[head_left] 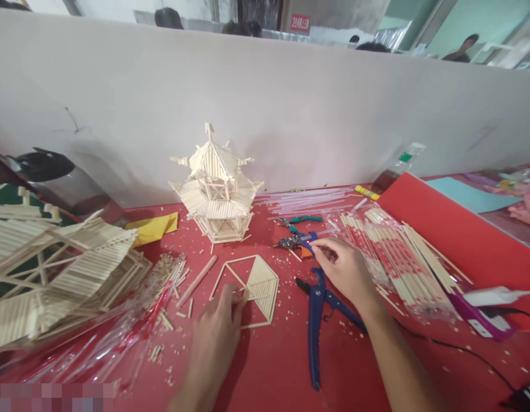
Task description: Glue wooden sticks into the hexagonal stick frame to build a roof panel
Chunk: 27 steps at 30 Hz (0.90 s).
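A hexagonal frame of thin wooden sticks [261, 281] lies flat on the red table, its right part filled with sticks set side by side. Over its left half, my left hand [220, 323] is closed, fingertips pinching what looks like a thin stick near the frame's centre. The lower left of the frame is hidden under that hand. My right hand [344, 272] has its thumb and fingers closed on the rear of a blue glue gun [296, 241], which rests on the table with its nozzle to the left. Blue-handled cutters [316, 315] lie below that hand.
A stick pagoda [220, 194] stands behind the frame. At left are another stick structure [67, 269] and plastic wrappers [114, 337]. Bundled sticks [402, 263], a power strip [479, 315] and a cable are at right. Green-handled pliers [305, 219] and glue sticks [308, 201] lie behind.
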Motion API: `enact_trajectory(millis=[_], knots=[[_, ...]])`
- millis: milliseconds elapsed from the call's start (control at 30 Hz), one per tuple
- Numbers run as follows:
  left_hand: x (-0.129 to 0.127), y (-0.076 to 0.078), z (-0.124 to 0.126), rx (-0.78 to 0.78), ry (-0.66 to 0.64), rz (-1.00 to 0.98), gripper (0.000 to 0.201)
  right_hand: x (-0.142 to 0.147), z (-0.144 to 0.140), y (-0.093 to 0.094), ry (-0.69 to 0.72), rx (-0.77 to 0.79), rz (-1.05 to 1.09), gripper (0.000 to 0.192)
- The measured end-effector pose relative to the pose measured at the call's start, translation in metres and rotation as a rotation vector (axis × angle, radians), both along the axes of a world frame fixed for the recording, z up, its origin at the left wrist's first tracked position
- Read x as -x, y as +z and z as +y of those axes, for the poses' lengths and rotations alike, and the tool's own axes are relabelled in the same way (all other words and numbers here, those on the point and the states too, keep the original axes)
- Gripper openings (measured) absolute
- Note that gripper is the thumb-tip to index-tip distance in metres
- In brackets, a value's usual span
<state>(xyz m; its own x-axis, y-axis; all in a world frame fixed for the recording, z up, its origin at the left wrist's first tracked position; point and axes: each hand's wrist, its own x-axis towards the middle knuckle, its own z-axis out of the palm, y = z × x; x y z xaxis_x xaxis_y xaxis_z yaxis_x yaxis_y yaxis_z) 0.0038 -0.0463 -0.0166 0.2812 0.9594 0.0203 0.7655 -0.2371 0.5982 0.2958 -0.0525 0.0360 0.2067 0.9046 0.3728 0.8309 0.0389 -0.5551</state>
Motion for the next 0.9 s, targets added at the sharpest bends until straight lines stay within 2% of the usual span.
enact_trajectory(millis=[267, 533, 633, 733, 900], knots=[[0.001, -0.001, 0.001, 0.028, -0.010, 0.007, 0.004, 0.012, 0.002, -0.005, 0.072, 0.125, -0.034, 0.019], [-0.001, 0.001, 0.001, 0.041, -0.024, 0.017, 0.007, 0.025, 0.004, -0.006, 0.119, 0.162, -0.004, 0.018], [0.000, 0.001, 0.001, 0.046, -0.034, 0.013, 0.008, 0.042, 0.006, 0.003, 0.214, 0.187, -0.021, 0.016], [0.000, 0.002, 0.001, 0.039, -0.051, -0.001, 0.009, 0.062, 0.012, 0.020, 0.340, 0.221, -0.070, 0.016], [-0.001, 0.001, 0.002, 0.020, -0.046, 0.041, 0.010, 0.103, 0.039, 0.045, 0.605, 0.230, -0.235, 0.016]])
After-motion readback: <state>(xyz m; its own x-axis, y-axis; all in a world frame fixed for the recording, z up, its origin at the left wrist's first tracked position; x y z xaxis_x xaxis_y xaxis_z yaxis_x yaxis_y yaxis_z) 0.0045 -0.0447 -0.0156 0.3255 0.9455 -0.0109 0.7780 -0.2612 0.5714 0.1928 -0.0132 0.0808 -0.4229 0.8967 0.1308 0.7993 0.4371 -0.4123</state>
